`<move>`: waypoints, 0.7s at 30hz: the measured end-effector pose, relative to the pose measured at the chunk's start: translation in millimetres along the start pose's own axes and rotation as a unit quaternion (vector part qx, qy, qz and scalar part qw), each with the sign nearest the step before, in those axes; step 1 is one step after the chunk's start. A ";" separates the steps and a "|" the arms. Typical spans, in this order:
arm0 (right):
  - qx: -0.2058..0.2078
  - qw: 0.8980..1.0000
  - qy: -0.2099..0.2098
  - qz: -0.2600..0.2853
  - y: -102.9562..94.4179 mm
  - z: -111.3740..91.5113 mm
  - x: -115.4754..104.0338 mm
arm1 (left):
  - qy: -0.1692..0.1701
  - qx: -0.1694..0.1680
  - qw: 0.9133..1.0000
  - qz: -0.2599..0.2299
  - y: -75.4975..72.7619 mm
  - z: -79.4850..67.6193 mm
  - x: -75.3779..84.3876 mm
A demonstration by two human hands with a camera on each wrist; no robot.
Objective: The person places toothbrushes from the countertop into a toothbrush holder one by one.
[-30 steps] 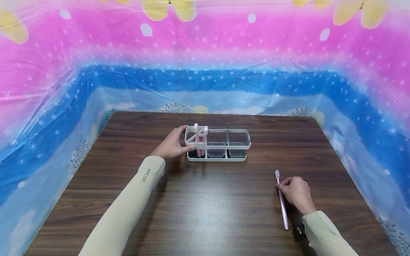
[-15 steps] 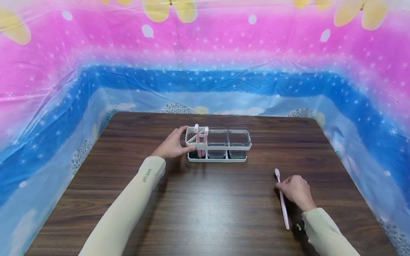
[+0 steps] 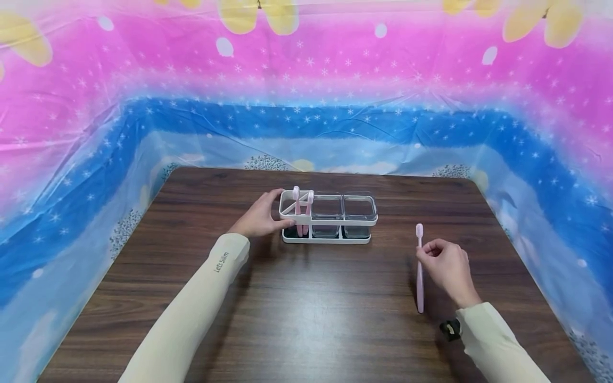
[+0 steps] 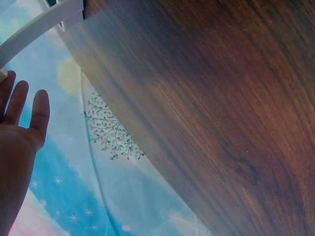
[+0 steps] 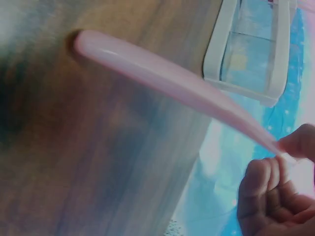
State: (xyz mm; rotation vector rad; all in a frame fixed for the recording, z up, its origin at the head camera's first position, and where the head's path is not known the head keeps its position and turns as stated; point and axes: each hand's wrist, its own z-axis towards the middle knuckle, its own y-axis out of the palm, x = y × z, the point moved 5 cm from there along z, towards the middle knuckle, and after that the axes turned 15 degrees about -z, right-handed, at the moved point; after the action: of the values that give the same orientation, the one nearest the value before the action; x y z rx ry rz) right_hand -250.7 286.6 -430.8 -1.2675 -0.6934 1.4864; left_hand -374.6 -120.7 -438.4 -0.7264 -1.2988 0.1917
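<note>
A white toothbrush holder (image 3: 325, 239) stands on the table, with two pink toothbrushes (image 3: 301, 210) upright in its left compartment. My left hand (image 3: 261, 215) grips the holder's left end, thumb along the front and fingers behind. In the left wrist view, part of the holder's white frame (image 4: 42, 27) shows above the fingers. To the right of the holder, my right hand (image 3: 447, 268) pinches another pink toothbrush (image 3: 420, 287) below its head between thumb and fingers. Its bristle end points away from me. The right wrist view shows its thick handle (image 5: 167, 78) slanting over the table.
Two clear square cups (image 3: 327, 206) sit in the middle and right compartments of the holder. The dark wooden table (image 3: 306, 308) reaches back to a pink and blue patterned cloth (image 3: 306, 122) that surrounds it on three sides. A dark object (image 3: 450, 330) sits at the right wrist.
My right hand has lifted the toothbrush and carried it forward, away from me, turning it more upright in the head view. The left hand keeps its grip on the holder.
</note>
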 end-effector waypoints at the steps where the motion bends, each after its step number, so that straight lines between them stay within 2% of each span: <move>1: 0.009 1.000 -0.010 0.007 -1.6 1.5 -2.2 | 0.000 0.000 1.000 0.000 0.1 -0.2 -0.2; 7: 0.056 0.994 -0.067 0.066 -13.5 11.9 -21.8 | -0.001 0.002 1.000 -0.002 -0.1 -1.2 0.8; 13: 0.103 0.976 -0.121 0.149 -24.2 23.6 -50.4 | 0.000 0.000 1.000 0.002 -0.7 -1.8 1.1; 19: 0.102 0.963 -0.152 0.198 -26.9 35.2 -81.1 | -0.002 -0.001 1.000 0.002 -1.1 -2.8 2.1; 21: 0.091 0.959 -0.160 0.213 -33.8 36.1 -98.9 | 0.000 -0.001 1.000 0.001 -1.3 -2.6 1.7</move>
State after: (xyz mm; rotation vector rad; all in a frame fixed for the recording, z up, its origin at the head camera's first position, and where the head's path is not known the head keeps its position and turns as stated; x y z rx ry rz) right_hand -280.9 211.7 -355.3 -1.0868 -0.4893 2.0927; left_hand -372.1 -121.7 -436.5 -0.7295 -1.2998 0.1911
